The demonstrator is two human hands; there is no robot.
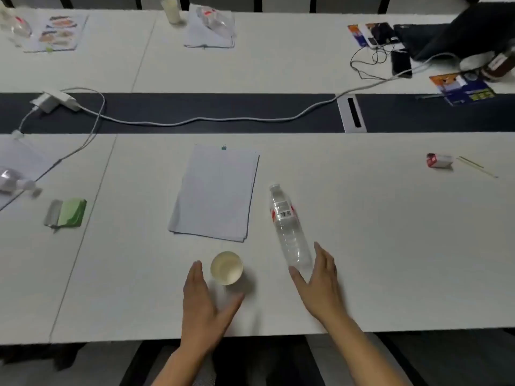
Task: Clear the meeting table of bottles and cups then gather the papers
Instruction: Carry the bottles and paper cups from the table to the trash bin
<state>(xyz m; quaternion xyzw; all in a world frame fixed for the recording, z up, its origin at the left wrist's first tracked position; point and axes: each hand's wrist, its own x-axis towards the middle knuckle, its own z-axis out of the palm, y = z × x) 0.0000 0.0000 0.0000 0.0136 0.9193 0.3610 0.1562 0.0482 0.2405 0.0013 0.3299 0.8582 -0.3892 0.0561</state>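
Your left hand (pixel 201 299) spreads released fingers beside the paper cup (pixel 226 267); your right hand (pixel 320 282) opens around the lying bottle (pixel 288 227), near the papers (pixel 216 193).

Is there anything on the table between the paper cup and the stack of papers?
No. In the head view the strip of table between the paper cup and the stack of papers is bare.

At the left edge of the frame a bottle (pixel 11 179) lying on a sheet is cut off and blurred. In the upper right a dark bag (pixel 471 32) runs out of frame. The small red-and-white box's (pixel 439 160) print is unreadable.
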